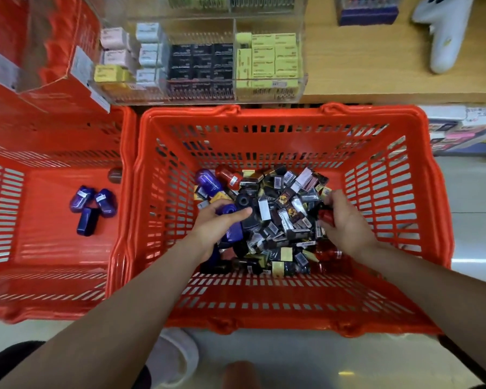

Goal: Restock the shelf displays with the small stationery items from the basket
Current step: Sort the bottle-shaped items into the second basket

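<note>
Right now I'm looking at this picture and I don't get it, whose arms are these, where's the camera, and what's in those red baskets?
The camera sits on a person's head, looking down at their own arms. Both hands reach into a red basket holding a heap of small packaged items. The left hand grips a purple item; the right hand holds a red item. A second basket to the left holds three purple pieces. Above is a clear shelf display with small boxes.
</note>
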